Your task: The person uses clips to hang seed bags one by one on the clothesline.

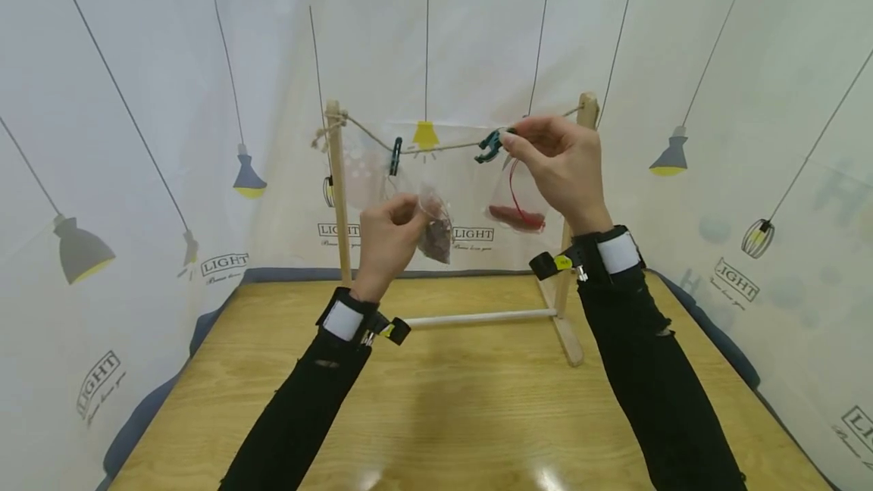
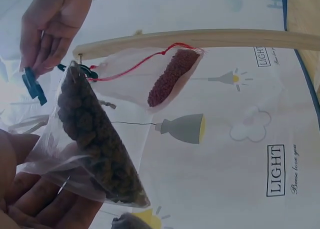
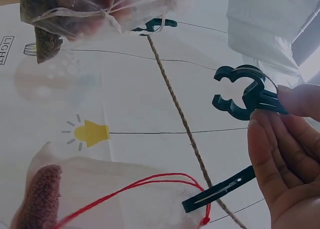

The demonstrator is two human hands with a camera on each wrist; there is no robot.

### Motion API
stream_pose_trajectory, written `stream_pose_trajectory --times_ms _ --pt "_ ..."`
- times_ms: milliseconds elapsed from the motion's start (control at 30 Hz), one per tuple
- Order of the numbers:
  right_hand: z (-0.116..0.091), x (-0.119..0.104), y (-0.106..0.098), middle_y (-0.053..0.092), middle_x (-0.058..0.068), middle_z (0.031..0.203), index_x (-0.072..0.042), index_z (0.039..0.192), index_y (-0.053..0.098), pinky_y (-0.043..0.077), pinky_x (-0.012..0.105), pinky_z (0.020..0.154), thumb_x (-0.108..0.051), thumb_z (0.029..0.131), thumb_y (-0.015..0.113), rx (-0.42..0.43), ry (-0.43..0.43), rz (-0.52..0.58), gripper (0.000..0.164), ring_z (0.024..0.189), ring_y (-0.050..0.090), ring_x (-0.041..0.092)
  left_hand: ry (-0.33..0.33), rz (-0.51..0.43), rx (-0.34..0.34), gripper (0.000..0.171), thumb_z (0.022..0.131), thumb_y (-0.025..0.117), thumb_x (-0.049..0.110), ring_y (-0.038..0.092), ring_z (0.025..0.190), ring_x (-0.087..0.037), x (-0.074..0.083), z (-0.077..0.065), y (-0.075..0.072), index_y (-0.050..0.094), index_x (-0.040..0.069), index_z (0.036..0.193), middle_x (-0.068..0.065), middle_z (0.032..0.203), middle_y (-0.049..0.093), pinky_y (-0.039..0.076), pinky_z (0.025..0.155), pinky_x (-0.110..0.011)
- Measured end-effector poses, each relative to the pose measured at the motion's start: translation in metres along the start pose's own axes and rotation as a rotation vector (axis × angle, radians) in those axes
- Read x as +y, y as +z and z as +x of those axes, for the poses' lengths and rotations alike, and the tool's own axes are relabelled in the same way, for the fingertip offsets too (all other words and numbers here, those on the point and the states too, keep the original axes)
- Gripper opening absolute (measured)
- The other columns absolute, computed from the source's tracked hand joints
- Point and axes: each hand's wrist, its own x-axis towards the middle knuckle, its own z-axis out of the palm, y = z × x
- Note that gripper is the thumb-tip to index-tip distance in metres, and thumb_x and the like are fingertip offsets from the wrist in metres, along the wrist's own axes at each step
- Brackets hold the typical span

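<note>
My left hand point(image 1: 392, 237) pinches the upper part of a sheer drawstring bag point(image 2: 95, 134) filled with dark brown lumps, held in front of the twine. With thumb and fingertips, my right hand point(image 1: 566, 165) squeezes the handles of a dark green clip point(image 3: 250, 94), its jaws spread with nothing between them. Close by that hand, a sheer bag point(image 1: 511, 214) with red contents and a red cord hangs from the twine by another green clip point(image 3: 220, 190). A further green clip point(image 1: 395, 157) sits on the twine at left; what hangs below it is mostly hidden by my left hand.
Twine point(image 1: 446, 148) spans two wooden posts point(image 1: 336, 195), sagging slightly. A white rod point(image 1: 484, 317) runs low between the posts above the wooden table point(image 1: 436, 392). Pale cloth walls point(image 1: 136, 97) printed with lamps surround the table.
</note>
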Motion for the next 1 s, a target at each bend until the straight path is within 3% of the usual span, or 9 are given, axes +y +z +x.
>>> stream_pose_trajectory --times_ms 200,500,733,1000 --pt "0.011 -0.012 0.002 0.076 -0.001 0.091 -0.001 0.101 0.076 0.054 0.016 0.076 -0.018 0.093 0.077 -0.015 -0.056 -0.115 0.019 0.080 0.068 0.001 -0.031 -0.041 0.049 0.021 0.095 0.075 0.023 0.075 0.077 -0.027 0.002 0.011 0.014 0.078 0.003 0.101 -0.016 0.091 0.079 0.057 0.067 -0.018" --pt "0.036 -0.019 0.006 0.078 0.011 0.098 -0.006 0.102 0.077 0.052 0.014 0.076 -0.023 0.094 0.076 -0.139 -0.014 -0.232 0.019 0.077 0.067 -0.006 -0.041 -0.096 0.126 0.024 0.095 0.075 0.025 0.075 0.080 -0.030 -0.002 0.026 0.034 0.078 0.001 0.102 -0.018 0.090 0.078 0.056 0.070 -0.020" --pt "0.047 -0.014 0.010 0.077 0.009 0.098 -0.009 0.104 0.077 0.052 0.024 0.076 -0.024 0.095 0.074 -0.271 0.040 -0.248 0.018 0.082 0.070 0.012 -0.107 -0.069 0.207 0.029 0.098 0.072 0.031 0.061 0.063 -0.010 -0.004 0.031 0.049 0.077 0.002 0.103 -0.015 0.087 0.078 0.046 0.056 -0.018" --pt "0.051 -0.008 0.013 0.076 0.008 0.094 -0.009 0.105 0.076 0.056 0.027 0.077 -0.022 0.097 0.072 -0.373 0.061 -0.219 0.016 0.083 0.072 0.021 -0.122 -0.122 0.173 0.031 0.099 0.069 0.032 0.057 0.063 -0.006 -0.006 0.034 0.058 0.076 0.002 0.105 -0.019 0.086 0.076 0.045 0.058 -0.020"
